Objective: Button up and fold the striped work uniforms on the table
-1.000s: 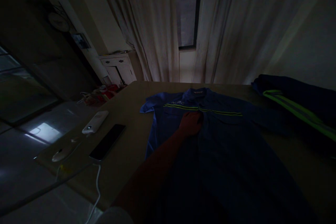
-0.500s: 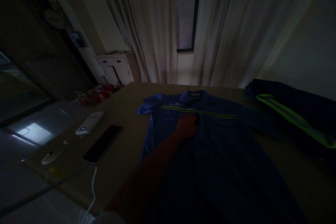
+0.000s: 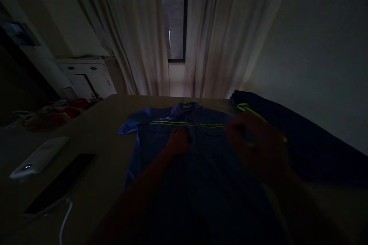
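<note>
One blue short-sleeved cloth shirt with yellow-green chest stripes, spread front-up on your tan desk; your left hand lies on its chest, grip curled, hold unclear. Your right hand, blurred, overlaps navy lime-banded fabric in view; whether its grip is closed cannot be told.

Toward the left edge of my bench I see a white power bank, a small light glowing on it, and nearer me a dark-screened smartphone with a white cable beside it. Past the far left corner stands a white cabinet; beyond the far edge, pale curtains flank a narrow window.
</note>
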Tool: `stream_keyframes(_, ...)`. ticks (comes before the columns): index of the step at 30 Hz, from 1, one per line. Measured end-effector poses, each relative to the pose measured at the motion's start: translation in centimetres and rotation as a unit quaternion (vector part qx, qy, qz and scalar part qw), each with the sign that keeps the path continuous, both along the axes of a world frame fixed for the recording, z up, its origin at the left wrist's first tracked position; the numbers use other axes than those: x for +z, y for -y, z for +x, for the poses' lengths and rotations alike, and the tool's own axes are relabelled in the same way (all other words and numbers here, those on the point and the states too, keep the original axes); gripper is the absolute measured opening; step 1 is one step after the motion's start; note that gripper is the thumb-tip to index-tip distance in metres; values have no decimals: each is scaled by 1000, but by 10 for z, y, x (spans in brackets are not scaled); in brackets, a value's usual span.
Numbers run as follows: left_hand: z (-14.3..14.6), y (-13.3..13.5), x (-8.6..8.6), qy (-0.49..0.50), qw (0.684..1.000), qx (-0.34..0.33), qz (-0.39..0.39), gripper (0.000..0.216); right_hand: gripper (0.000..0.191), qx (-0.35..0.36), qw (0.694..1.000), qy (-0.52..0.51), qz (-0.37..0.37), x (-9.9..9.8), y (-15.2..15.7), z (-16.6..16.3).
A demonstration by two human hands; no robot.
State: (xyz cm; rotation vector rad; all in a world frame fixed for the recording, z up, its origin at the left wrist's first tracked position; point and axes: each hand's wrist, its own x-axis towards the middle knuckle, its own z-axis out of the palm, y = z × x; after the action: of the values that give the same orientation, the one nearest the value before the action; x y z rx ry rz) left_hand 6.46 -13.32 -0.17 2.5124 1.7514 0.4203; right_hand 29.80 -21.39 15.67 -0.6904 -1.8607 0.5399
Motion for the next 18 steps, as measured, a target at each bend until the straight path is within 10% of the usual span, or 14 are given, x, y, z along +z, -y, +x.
stream_keyframes(5,0,-2,-1,-17,1000,-8,7,34,12,96,966,-109,-214,-35,-5,-23)
stream_keyframes(9,0,-4,-2,-22,1000,-2,13,32,15,272,797,-327,-428,-65,24,-23)
stream_keyframes(12,1,-3,-1,-24,1000,5,15,32,14,310,740,-402,-442,-68,51,-13)
stream_keyframes(18,2,0,1,-36,999,-3,8,31,16,321,734,-446,-400,-68,65,-1)
